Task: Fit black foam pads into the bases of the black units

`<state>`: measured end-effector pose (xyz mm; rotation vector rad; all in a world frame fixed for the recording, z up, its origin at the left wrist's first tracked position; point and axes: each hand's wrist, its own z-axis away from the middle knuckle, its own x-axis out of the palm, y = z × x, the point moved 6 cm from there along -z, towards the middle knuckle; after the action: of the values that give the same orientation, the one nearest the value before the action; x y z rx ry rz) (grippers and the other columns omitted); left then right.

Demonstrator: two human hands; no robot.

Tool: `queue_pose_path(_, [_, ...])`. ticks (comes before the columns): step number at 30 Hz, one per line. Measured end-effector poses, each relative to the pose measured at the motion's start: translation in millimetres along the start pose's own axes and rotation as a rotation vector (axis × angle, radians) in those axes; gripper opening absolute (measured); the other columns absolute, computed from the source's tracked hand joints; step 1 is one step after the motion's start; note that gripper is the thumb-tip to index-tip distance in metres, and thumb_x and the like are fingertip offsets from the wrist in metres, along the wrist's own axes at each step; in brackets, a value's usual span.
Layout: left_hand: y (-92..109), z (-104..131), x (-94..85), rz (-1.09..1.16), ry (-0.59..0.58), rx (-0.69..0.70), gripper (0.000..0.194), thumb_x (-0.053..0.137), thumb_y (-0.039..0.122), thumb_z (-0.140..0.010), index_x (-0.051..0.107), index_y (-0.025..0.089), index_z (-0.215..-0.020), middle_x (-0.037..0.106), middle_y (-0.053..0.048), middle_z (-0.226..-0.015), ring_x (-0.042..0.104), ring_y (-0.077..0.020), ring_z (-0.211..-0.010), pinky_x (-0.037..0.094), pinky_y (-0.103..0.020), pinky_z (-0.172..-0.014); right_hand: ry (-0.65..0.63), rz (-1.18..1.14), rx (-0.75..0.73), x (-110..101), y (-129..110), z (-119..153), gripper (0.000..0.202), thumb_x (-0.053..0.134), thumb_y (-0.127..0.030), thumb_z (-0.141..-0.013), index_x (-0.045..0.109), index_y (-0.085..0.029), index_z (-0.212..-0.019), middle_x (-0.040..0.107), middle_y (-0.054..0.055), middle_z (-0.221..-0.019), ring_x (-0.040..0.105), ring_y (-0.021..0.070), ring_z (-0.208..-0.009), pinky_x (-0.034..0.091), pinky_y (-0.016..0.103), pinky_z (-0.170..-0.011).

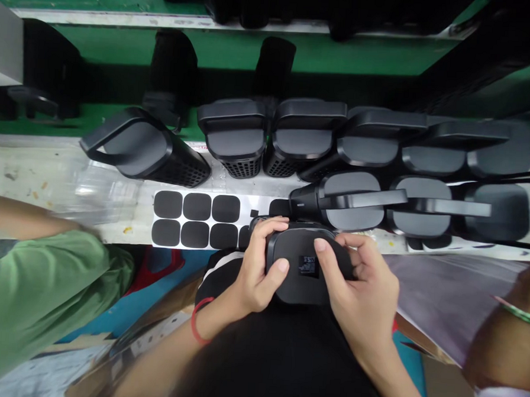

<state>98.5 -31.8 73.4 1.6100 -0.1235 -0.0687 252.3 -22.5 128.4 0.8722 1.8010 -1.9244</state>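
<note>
In front of my body is a black rounded-square housing (293, 289), its flat end face turned up toward me. A small dark label with fine print (307, 265) sits near the middle of that face. My left hand (261, 269) wraps the housing's left side, thumb on the rim. My right hand (359, 274) is closed at the right side, its thumb pressed on the face just above the label and its fingers curled behind. Whether a thin pad is also pinched there, I cannot tell. Beyond my left hand lies a white sheet with black rounded-square pads (197, 207).
Several black housings with handles and perforated sides (235, 140) stand along the white bench; one (138, 147) leans left. Clear plastic (103, 190) lies at the left. A person's green sleeve (64, 294) is at left, another person's arm (502, 329) at right. A green shelf (228, 48) runs behind.
</note>
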Motion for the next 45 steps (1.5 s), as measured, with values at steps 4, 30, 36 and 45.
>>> queue_pose_path(4, [-2.4, 1.0, -1.2, 0.021, 0.006, -0.021, 0.041, 0.047, 0.041, -0.093, 0.041, 0.026, -0.13, 0.048, -0.011, -0.136, 0.046, -0.0307, -0.128, 0.035, -0.053, -0.106, -0.139, -0.057, 0.089, -1.9, 3.8, 1.1, 0.018, 0.062, -0.039, -0.092, 0.058, -0.022, -0.09, 0.059, -0.006, -0.062, 0.054, 0.0063, -0.048, 0.044, 0.014, -0.045])
queue_pose_path(30, [-10.3, 6.7, -22.6, 0.064, 0.058, -0.11, 0.057, 0.048, 0.046, -0.09, 0.039, 0.023, -0.141, 0.051, -0.011, -0.139, 0.048, -0.0302, -0.127, 0.034, -0.052, -0.111, -0.238, 0.268, -0.622, -1.0, -29.5, 28.0, 0.062, 0.037, -0.043, -0.102, 0.021, -0.017, -0.156, 0.048, 0.014, -0.144, 0.044, 0.0277, -0.135, 0.041, 0.043, -0.109])
queue_pose_path(36, [-7.1, 5.4, -20.6, 0.02, 0.058, -0.094, 0.049, 0.048, 0.044, -0.091, 0.047, 0.023, -0.135, 0.053, -0.008, -0.136, 0.048, -0.0281, -0.127, 0.037, -0.047, -0.111, -0.43, 0.459, -0.772, 46.2, -39.2, 38.0, 0.081, 0.039, -0.066, -0.094, 0.033, -0.006, -0.149, 0.04, 0.011, -0.152, 0.03, 0.0258, -0.145, 0.024, 0.046, -0.121])
queue_pose_path(45, [-0.3, 1.7, -3.1, -0.039, -0.138, -0.034, 0.048, 0.043, 0.042, -0.095, 0.039, 0.024, -0.14, 0.046, -0.011, -0.141, 0.043, -0.0303, -0.132, 0.029, -0.052, -0.113, -0.346, 0.508, -0.579, 23.7, -4.7, 42.4, 0.093, 0.045, -0.061, -0.094, 0.0, -0.01, -0.157, 0.019, 0.017, -0.16, 0.021, 0.0332, -0.148, 0.039, 0.055, -0.112])
